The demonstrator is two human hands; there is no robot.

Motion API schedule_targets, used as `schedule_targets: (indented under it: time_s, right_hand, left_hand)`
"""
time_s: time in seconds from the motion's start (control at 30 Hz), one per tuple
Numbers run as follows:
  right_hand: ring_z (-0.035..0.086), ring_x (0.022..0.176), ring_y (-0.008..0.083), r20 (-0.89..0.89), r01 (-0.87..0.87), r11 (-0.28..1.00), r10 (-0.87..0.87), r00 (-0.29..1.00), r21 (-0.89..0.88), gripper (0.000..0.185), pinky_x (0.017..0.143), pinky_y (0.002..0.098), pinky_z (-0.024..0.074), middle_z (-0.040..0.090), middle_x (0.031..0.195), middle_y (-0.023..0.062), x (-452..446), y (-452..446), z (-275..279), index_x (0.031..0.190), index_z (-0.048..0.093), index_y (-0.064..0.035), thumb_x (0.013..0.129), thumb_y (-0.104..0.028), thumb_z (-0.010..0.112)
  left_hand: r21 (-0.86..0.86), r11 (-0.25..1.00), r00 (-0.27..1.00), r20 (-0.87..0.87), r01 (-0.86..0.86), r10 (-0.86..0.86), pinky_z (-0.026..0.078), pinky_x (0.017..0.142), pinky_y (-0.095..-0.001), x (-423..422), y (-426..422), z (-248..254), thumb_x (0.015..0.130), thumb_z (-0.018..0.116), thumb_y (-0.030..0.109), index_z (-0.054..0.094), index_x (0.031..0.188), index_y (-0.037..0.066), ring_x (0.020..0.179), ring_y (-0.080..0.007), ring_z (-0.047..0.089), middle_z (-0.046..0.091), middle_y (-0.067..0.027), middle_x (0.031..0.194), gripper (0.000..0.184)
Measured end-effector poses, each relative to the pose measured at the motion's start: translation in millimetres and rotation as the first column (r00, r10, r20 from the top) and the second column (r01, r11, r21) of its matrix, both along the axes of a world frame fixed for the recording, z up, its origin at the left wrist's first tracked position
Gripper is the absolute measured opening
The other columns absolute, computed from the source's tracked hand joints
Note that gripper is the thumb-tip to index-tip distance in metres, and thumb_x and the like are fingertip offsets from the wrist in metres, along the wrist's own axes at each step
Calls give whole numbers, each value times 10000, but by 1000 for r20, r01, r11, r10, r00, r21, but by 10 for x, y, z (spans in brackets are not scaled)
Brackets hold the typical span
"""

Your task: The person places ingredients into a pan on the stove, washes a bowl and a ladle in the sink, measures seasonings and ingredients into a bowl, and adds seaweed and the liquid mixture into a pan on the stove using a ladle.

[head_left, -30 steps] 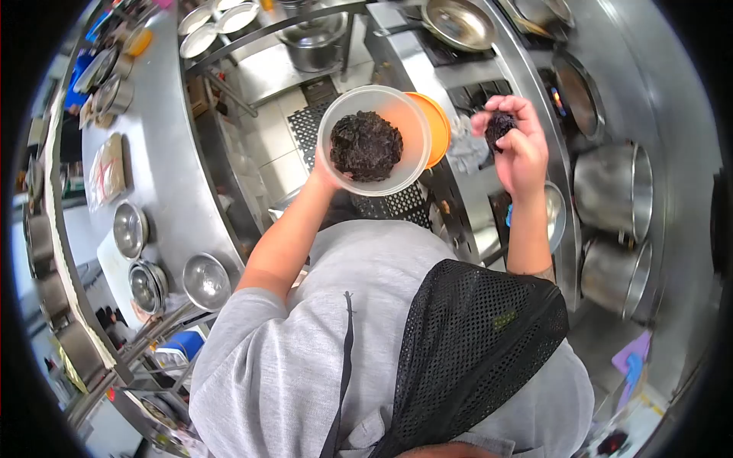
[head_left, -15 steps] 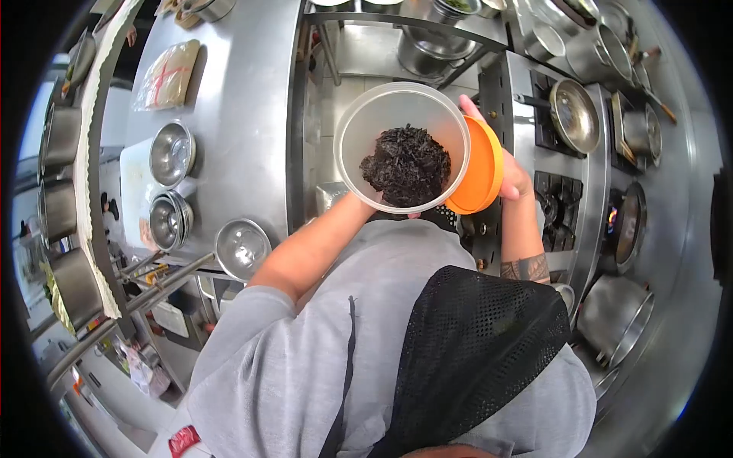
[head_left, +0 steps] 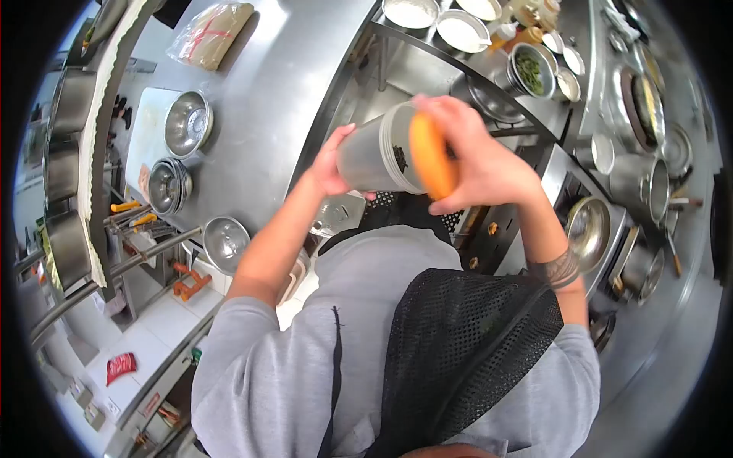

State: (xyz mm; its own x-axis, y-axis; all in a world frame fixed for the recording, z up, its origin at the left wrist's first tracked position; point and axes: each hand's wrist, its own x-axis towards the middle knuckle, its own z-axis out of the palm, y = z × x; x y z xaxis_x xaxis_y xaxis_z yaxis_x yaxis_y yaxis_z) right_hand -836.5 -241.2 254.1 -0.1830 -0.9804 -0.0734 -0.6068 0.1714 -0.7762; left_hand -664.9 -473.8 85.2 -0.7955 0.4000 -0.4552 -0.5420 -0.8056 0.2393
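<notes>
A translucent plastic tub (head_left: pixel 363 160) lies tilted on its side in front of my chest, its mouth facing right. My left hand (head_left: pixel 334 164) is closed around its base end. Dark shredded food (head_left: pixel 400 159) shows inside near the rim. My right hand (head_left: pixel 481 160) grips an orange lid (head_left: pixel 431 156) from its outer face, fingers over the top edge and thumb below. The lid stands on edge close to the tub's mouth, blurred by motion; whether it touches the rim I cannot tell.
Left of me, a steel counter (head_left: pixel 259 99) carries a wrapped package (head_left: pixel 210 34) and metal bowls (head_left: pixel 188 124). Bowls of white and green food (head_left: pixel 531 72) stand at the back right. To my right are a pan (head_left: pixel 588 233) and pots (head_left: pixel 641 183) by the stove.
The tub has tipped from mouth-up to sideways. My right hand has brought the lid from beside the tub to its mouth. My view has turned, so the counters appear shifted.
</notes>
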Motion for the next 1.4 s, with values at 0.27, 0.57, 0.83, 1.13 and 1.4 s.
schedule_targets:
  time_s: [0.27, 0.57, 0.83, 1.13, 1.4]
  right_hand:
    - [303, 1426, 414, 347, -16, 981, -53, 936, 192, 1245, 1159, 446, 320, 246, 1548, 273, -1031, -374, -1594, 1595, 76, -63, 668, -337, 859]
    - [385, 1364, 406, 446, 64, 988, -121, 887, 141, 1299, 1143, 465, 347, 298, 1494, 254, -1156, -526, -1734, 1602, 111, -125, 597, -270, 920]
    - [431, 1309, 446, -86, -470, 880, 474, 876, 65, 1150, 1134, 480, 361, 364, 1432, 285, -1483, -1130, -1672, 1567, 281, -184, 613, -349, 902]
    - [413, 546, 65, 840, -386, 746, -498, 216, 542, 173, 493, 235, 289, 549, 730, -57, -1212, -387, -2618, 965, 604, -147, 959, -299, 686]
    - [449, 540, 57, 793, -64, 806, -559, 242, 588, 158, 461, 233, 309, 533, 716, -50, -1052, -1110, -3158, 956, 585, -130, 902, -123, 733]
  left_hand:
    - [-212, 976, 931, 343, -55, 127, 564, 701, -591, -420, -194, -447, 901, 442, 682, 569, 1371, 171, 1072, -373, 657, 644, -146, 1271, 706]
    - [-205, 880, 795, 379, -427, 474, 547, 735, -602, -379, 172, -877, 876, 470, 697, 575, 1348, 170, 1078, -376, 633, 627, -131, 1270, 714]
    - [-164, 892, 849, 275, -421, 451, 554, 777, -600, -572, 48, -967, 903, 505, 631, 569, 1354, 128, 1108, -356, 640, 637, -133, 1275, 678]
    - [-184, 941, 782, 523, -284, 339, 451, 984, -639, -94, 393, -1182, 911, 526, 618, 522, 1419, 129, 1262, -363, 553, 557, -146, 1414, 704]
    - [-487, 673, 350, 598, -557, 721, 512, 960, -603, 221, 717, -1871, 1015, 479, 499, 348, 1470, -22, 1267, -389, 531, 448, -252, 1436, 704]
